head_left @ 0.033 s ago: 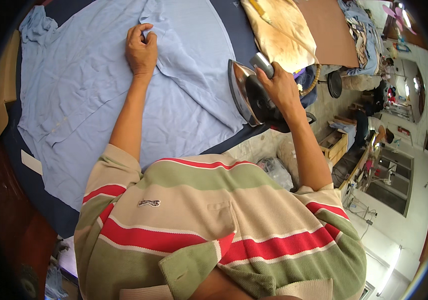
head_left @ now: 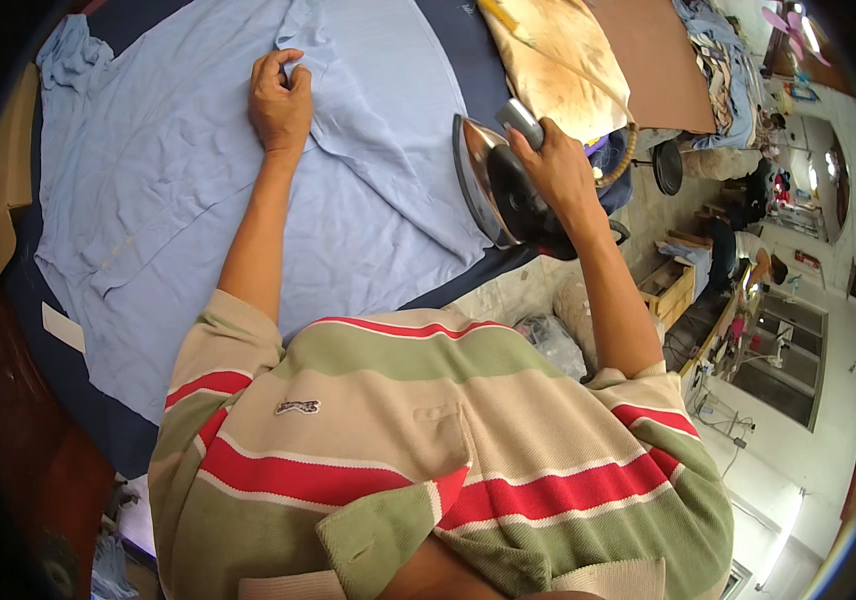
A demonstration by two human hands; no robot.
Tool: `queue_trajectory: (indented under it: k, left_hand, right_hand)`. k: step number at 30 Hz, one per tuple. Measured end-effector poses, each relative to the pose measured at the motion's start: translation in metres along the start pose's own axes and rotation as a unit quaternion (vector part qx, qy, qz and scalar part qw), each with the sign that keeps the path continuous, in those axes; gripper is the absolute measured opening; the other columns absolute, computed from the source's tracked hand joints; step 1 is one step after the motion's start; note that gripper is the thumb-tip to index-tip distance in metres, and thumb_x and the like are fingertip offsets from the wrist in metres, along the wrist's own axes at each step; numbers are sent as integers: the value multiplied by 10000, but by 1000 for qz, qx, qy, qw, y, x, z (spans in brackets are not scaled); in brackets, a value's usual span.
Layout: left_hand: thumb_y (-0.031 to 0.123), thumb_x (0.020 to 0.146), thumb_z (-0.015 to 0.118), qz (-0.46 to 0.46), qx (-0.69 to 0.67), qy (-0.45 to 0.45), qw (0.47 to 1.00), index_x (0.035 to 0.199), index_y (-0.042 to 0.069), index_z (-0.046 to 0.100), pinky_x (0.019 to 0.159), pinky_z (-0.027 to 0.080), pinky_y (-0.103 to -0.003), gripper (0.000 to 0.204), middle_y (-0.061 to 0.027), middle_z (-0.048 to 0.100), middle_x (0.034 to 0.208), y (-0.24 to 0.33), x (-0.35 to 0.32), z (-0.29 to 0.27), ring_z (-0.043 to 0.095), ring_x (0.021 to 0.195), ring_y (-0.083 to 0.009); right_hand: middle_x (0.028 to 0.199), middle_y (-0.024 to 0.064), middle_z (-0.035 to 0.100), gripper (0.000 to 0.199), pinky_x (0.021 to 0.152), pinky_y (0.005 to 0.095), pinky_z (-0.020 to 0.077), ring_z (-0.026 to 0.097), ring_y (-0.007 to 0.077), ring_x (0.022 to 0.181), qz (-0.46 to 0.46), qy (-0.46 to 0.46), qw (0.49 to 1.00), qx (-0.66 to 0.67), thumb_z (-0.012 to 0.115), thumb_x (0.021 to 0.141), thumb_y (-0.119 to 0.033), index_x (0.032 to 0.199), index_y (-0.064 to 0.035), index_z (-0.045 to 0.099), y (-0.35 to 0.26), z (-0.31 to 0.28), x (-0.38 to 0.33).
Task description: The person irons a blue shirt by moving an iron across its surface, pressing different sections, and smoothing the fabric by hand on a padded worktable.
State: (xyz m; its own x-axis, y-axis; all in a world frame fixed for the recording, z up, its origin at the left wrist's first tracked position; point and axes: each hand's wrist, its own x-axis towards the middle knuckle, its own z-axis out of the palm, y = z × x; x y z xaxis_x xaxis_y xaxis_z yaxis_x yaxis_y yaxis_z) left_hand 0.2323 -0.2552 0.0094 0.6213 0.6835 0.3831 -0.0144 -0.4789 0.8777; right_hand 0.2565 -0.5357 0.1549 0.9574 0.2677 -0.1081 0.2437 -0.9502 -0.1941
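Nothing has shifted since the earlier frame: one light blue shirt (head_left: 198,170) lies spread flat across the dark blue ironing surface (head_left: 468,60), filling the upper left of the view. On it, the left hand (head_left: 281,98) presses down with fingers curled, pinching a fold of the cloth. At the surface's right edge, the right hand (head_left: 555,165) is clenched around the handle of one iron (head_left: 496,185), tipped up on its side off the shirt. Beyond lies one tan cloth (head_left: 558,50).
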Motion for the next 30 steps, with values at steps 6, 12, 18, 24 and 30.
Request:
queue_trajectory:
  k: [6,12,18,24,30]
  left_hand:
    - [34,757,589,-25,-5,-11,1000,922,45,634,549,391,-234,171,-6,581,908,-8,1,-1,410,527,-76]
    - [53,748,584,-26,-23,-10,999,914,63,640,547,390,-247,175,-1,584,868,-3,-1,-3,414,517,-92]
    - [50,740,556,-101,-144,-14,984,910,83,648,507,338,-229,195,33,554,763,-8,1,-7,385,511,-59]
    - [26,762,536,-126,-293,16,948,950,66,647,462,249,-188,221,93,444,586,-16,7,-12,290,487,-4]
    - [-4,793,528,-167,-252,-41,952,1033,24,616,604,369,-154,258,14,592,822,-16,2,-15,463,652,-12]
  right_hand:
    - [774,268,623,492,713,455,477,612,418,802,9,4,1000,7,570,808,-439,924,40,585,-7,4,37]
    - [799,265,625,533,716,445,476,610,420,805,1,3,1000,26,584,792,-474,930,41,581,-5,3,38]
    - [802,254,630,600,716,443,479,612,411,804,-142,-81,985,57,622,725,-538,910,31,583,-56,7,59]
    - [788,216,636,427,702,443,493,620,387,773,-233,-125,964,41,608,746,-403,943,-26,564,-102,21,57]
    - [810,217,642,453,712,453,496,623,391,806,-205,-93,974,7,631,755,-431,932,-19,568,-95,13,66]
